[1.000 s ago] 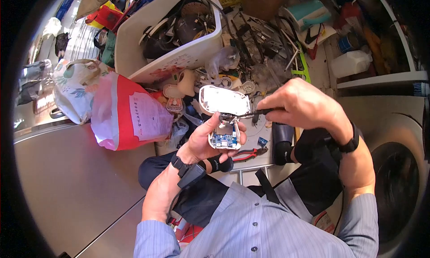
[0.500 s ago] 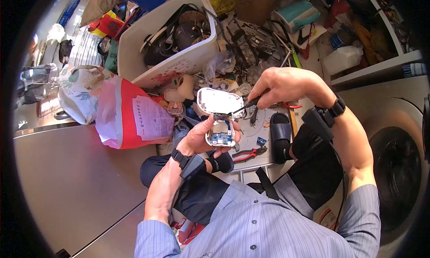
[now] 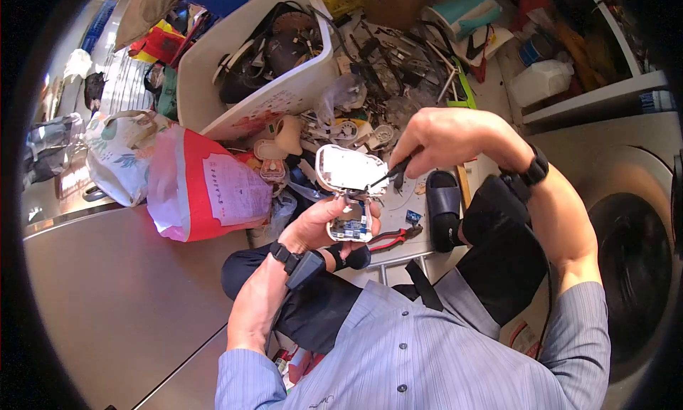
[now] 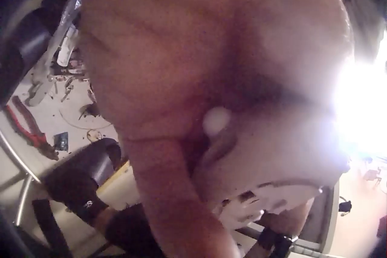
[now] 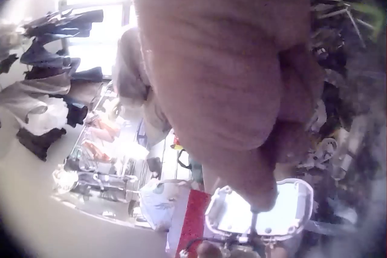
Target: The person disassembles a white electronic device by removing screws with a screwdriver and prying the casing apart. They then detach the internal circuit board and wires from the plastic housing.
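My left hand [image 3: 311,226] grips the lower half of an opened white plastic casing, thumb at the near side and fingertips showing at the far edge. A blue circuit board [image 3: 351,230] sits in that half. The other half, a bright white shell [image 3: 348,169], tilts away above it, with dark wires at the joint. My right hand [image 3: 448,141] pinches a thin black screwdriver [image 3: 388,176], its tip at the shell's lower edge. In the right wrist view the shaft crosses the shell [image 5: 290,208]. The left wrist view is mostly the hand [image 4: 205,52], which hides much of the casing.
Red-handled pliers [image 3: 395,237] and a small blue packet [image 3: 413,216] lie on the floor near a dark slipper [image 3: 445,196]. A red and pink bag [image 3: 192,186] stands at left, a white bin [image 3: 274,100] behind. Loose parts cover the floor ahead. A round-doored machine [image 3: 615,260] is at right.
The right hand has come lower and closer to the casing, shifting the screwdriver tip from the casing's right side to the shell's lower edge. The left hand keeps its grip.
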`<act>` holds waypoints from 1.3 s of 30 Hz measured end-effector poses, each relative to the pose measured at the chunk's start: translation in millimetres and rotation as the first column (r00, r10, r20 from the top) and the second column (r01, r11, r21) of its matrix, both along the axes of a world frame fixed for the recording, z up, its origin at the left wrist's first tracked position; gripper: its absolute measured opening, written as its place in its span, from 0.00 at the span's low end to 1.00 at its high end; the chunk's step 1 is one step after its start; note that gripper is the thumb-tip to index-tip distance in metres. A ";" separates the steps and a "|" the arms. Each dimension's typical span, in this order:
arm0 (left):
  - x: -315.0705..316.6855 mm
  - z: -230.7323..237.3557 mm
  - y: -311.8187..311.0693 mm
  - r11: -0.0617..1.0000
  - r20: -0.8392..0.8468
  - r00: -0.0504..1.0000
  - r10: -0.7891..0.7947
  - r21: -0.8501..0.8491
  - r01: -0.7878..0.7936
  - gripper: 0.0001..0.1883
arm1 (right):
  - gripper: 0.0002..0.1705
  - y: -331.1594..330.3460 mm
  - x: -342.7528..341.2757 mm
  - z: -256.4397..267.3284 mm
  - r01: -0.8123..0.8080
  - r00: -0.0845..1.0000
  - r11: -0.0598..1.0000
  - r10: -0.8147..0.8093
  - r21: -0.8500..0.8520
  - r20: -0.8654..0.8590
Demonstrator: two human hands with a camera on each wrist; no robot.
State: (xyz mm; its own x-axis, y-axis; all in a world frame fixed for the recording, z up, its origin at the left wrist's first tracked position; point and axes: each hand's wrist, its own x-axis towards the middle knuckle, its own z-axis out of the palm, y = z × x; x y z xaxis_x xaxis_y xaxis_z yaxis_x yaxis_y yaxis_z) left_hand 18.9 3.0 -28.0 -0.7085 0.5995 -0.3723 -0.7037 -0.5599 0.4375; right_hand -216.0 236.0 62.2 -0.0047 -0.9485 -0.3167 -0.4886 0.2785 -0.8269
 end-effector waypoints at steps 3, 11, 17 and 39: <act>2.5 -0.4 -3.1 0.999 0.007 0.999 -0.046 0.014 0.046 0.41 | 0.23 -2.4 -11.0 -17.7 -0.038 0.995 0.999 0.037 0.015 0.089; 10.6 -5.3 -3.6 0.997 0.061 0.996 -0.071 0.032 0.070 0.43 | 0.23 -5.0 -1.0 -11.1 -0.074 0.994 0.996 0.070 0.045 0.085; 17.1 -2.3 4.0 0.997 0.091 0.992 -0.083 0.002 0.083 0.42 | 0.23 2.0 14.0 -0.8 -0.127 0.991 0.991 0.125 -0.043 -0.038; 29.6 3.2 -3.2 0.987 0.079 0.991 -0.104 0.134 0.093 0.52 | 0.22 -14.1 -1.2 -31.1 -0.104 0.873 0.968 -0.022 0.229 0.488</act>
State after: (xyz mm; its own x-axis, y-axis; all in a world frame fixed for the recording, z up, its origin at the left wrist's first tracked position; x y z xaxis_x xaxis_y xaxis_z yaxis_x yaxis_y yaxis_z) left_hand 48.5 -0.2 -24.8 -0.6127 0.7118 -0.3433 -0.7897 -0.5342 0.3018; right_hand -217.2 221.9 31.1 0.2453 -0.8384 -0.4867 -0.0607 0.4878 -0.8708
